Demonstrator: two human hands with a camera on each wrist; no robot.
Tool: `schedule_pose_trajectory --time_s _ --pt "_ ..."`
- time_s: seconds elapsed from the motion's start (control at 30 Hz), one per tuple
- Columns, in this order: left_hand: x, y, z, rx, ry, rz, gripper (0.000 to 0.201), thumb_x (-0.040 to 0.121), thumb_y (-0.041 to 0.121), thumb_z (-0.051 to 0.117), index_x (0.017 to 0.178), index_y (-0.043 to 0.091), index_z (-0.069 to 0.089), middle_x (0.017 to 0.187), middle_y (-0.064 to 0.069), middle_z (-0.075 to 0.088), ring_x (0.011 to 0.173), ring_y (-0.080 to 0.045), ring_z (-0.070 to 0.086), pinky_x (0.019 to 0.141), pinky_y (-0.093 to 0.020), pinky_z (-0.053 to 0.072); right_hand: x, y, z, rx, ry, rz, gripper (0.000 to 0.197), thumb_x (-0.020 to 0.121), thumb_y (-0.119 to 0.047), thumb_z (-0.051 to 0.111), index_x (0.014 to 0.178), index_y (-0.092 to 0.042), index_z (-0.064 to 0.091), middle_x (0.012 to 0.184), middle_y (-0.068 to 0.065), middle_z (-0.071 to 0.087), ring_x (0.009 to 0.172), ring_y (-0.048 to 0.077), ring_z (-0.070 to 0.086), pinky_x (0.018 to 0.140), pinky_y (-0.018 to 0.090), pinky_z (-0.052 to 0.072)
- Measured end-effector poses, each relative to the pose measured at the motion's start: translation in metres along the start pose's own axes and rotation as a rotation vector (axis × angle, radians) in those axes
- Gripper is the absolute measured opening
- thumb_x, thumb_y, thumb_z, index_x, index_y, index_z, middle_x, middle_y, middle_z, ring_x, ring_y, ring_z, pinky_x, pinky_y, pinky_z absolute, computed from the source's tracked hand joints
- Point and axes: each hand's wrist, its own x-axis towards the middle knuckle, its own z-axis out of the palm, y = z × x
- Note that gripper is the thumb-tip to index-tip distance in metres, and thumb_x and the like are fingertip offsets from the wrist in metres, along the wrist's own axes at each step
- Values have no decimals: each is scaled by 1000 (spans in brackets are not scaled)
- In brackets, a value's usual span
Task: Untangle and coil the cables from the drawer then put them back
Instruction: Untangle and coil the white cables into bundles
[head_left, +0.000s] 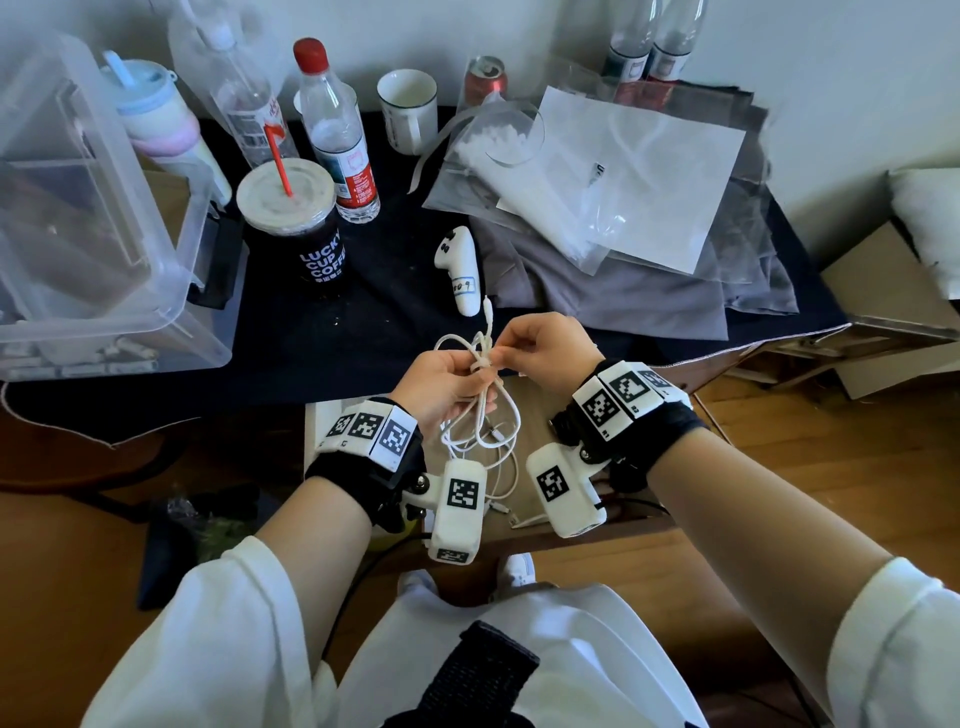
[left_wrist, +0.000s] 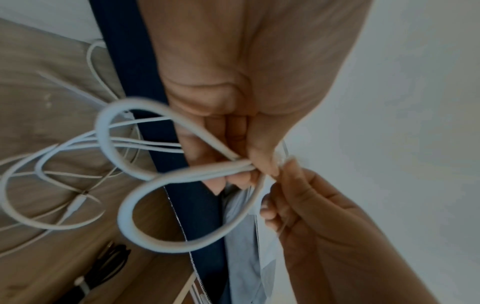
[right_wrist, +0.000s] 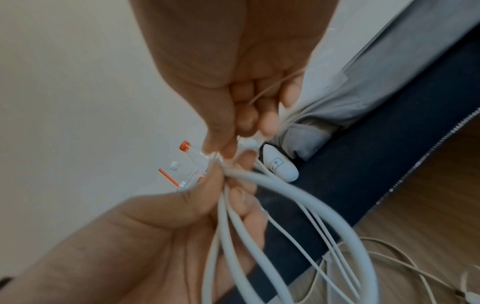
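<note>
A white cable (head_left: 483, 358) is gathered into loops above the open wooden drawer (head_left: 535, 410). My left hand (head_left: 467, 376) grips the bundle from below, and its loops (left_wrist: 135, 205) hang toward the drawer. My right hand (head_left: 511, 353) pinches the bundle's wrapped middle (right_wrist: 228, 164) right against the left fingers (right_wrist: 241, 197). One plug end (head_left: 487, 306) sticks up above the hands. More loose white cables (head_left: 506, 493) lie in the drawer under my wrists, also shown in the left wrist view as cables (left_wrist: 39, 185).
On the dark table stand a clear storage bin (head_left: 104, 208), a coffee cup with a red straw (head_left: 291, 218), bottles (head_left: 337, 135), a mug (head_left: 410, 111) and a white controller (head_left: 460, 270). Plastic bags on grey cloth (head_left: 623, 182) cover the right; cardboard boxes (head_left: 883, 301) sit beyond.
</note>
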Motion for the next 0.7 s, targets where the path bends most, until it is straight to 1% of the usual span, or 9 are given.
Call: schedule_pose_trajectory --time_s 0.07,0.17,0.23,0.27,0.33,0.4,0.47,0.53,0.7 --pt "1 1 -1 -5 -7 -1 9 89 1 55 82 2 61 63 -4 59 53 -8 60 62 -23 57 0 -4 -3 73 -38 -26 13 80 -21 70 90 -13 70 71 -5 62 67 7 55 75 23 46" --pt "3 3 -4 53 -30 6 8 89 1 55 85 3 61 58 -1 60 52 -6 59 62 -22 57 1 -5 -5 59 -87 -52 26 72 -24 77 98 -20 71 87 10 70 80 18 63 83 28 49" --pt "3 5 -5 111 -41 13 10 88 -4 54 86 3 62 55 0 59 50 -6 58 58 -20 55 1 -6 -6 58 -94 -52 30 69 -24 80 97 -20 73 93 8 73 87 15 65 86 26 50" --pt "3 5 -5 137 -46 14 12 88 -5 53 87 3 62 54 0 59 48 -7 57 54 -19 53 2 -6 -6 51 -100 -50 29 68 -23 81 95 -18 74 92 6 73 85 12 64 84 24 49" --pt "2 5 -4 174 -44 7 13 88 -5 53 85 2 64 54 -2 58 43 -8 55 47 -18 48 2 -7 -7 -6 -119 -58 24 67 -22 81 89 -14 75 81 1 70 73 7 59 74 22 47" --pt "1 5 -3 188 -38 -1 12 89 0 53 82 -1 63 54 -6 56 40 -10 53 45 -19 47 4 -8 -6 -108 -131 -86 22 66 -23 82 85 -16 75 67 -11 60 63 2 52 66 16 41" --pt "0 5 -2 188 -57 -3 16 91 1 50 80 -1 61 54 -8 52 37 -10 50 42 -18 45 5 -9 -6 -198 -130 -94 21 64 -27 83 82 -19 74 62 -17 54 63 3 50 66 16 41" --pt "-1 4 -1 172 -60 -7 21 94 -1 43 79 0 58 54 -8 50 36 -9 49 40 -18 42 6 -8 -8 -228 -113 -84 19 66 -32 81 79 -21 73 62 -15 53 69 6 52 69 22 44" --pt "3 3 2 201 18 27 24 96 2 39 80 5 57 61 -9 46 38 -8 51 42 -20 47 7 -6 -4 -182 -39 -26 20 67 -33 80 75 -18 69 70 -10 60 78 10 56 72 25 47"
